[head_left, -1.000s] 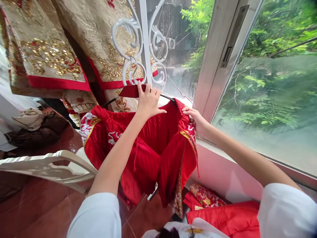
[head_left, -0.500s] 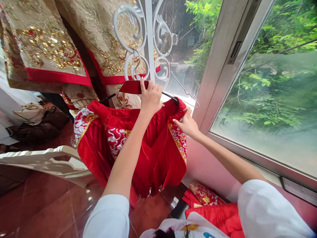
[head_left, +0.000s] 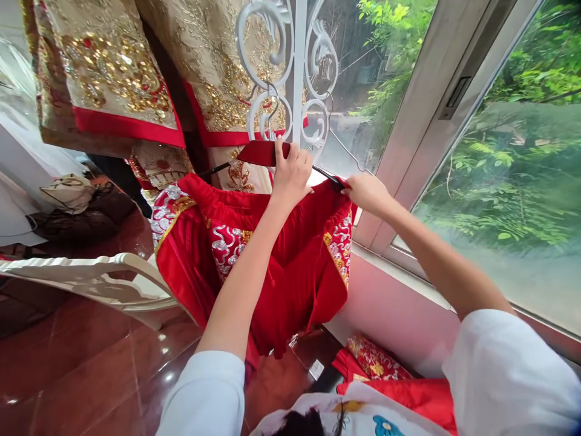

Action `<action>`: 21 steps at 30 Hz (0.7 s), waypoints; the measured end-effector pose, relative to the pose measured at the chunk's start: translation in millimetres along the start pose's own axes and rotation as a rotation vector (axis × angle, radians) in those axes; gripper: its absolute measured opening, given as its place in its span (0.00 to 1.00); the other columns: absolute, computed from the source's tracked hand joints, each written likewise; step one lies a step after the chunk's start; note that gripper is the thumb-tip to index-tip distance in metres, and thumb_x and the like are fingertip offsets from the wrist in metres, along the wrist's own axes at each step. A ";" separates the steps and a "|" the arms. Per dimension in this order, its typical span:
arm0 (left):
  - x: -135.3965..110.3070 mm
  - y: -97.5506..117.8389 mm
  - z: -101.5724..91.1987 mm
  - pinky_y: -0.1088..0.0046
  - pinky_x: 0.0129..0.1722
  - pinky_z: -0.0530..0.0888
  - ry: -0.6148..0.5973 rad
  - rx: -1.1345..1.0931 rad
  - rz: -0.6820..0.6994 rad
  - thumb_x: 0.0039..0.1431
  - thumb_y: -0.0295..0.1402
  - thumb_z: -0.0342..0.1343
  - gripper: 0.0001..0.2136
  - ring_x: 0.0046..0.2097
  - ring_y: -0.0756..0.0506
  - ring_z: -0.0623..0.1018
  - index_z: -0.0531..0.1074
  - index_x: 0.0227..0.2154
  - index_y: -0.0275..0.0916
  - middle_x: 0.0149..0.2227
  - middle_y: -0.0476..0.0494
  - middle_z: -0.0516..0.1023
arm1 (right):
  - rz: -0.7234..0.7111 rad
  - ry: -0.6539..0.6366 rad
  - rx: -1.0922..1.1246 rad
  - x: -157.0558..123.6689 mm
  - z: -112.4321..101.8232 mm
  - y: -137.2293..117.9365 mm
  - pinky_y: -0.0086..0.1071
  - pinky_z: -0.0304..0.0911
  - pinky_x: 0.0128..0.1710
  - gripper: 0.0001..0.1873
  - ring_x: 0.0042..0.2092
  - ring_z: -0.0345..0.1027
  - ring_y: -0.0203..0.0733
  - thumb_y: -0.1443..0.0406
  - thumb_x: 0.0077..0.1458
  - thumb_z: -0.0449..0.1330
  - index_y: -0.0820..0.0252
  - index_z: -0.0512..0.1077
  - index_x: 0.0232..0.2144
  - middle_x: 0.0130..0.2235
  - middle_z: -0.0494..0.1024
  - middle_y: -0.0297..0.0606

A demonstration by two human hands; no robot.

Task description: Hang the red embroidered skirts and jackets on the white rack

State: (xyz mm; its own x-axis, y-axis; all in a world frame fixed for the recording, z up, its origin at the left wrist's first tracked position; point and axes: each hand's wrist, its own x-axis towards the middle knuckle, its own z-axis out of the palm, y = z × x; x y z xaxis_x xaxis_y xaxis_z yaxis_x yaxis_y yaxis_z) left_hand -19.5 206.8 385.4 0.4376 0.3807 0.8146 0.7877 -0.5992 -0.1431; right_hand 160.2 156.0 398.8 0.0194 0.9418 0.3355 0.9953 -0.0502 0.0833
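Window (head_left: pixel 499 157) at right, greenery outside. Gold embroidered robes (head_left: pixel 113 79) hang upper left. Red skirt (head_left: pixel 281 266) hangs centre, under white scrolled rack (head_left: pixel 295 66), clear of tiled floor (head_left: pixel 91 375); waistband draped on hanger (head_left: pixel 261 152). Left hand (head_left: pixel 290 175) closed over hanger middle, steadying it. Right hand (head_left: pixel 367 191) pinches waistband corner at hanger's right tip. Judgement: goes best with hanger held level, waistband drawn taut over tip, embroidered panels flat, no bunching at centre.

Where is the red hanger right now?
Upper centre of the head view, hooked on the white scrolled rack; left hand grips the hanger midway, right hand at its right end.
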 end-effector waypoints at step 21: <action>3.1 8.8 -14.8 0.45 0.62 0.44 -0.047 -0.125 -0.066 0.60 0.32 0.45 0.15 0.59 0.34 0.62 0.72 0.45 0.38 0.44 0.37 0.75 | -0.193 -0.210 0.179 -22.0 -34.0 21.7 0.40 0.60 0.34 0.18 0.24 0.65 0.38 0.69 0.48 0.63 0.61 0.62 0.11 0.14 0.62 0.32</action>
State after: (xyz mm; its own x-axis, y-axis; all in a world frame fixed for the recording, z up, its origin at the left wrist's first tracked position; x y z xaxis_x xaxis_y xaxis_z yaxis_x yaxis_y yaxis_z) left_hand -17.6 192.3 395.0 0.4094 0.4529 0.7920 0.7564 -0.6539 -0.0170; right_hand 178.1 122.9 425.1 -0.1708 0.9771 0.1273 0.9830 0.1778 -0.0456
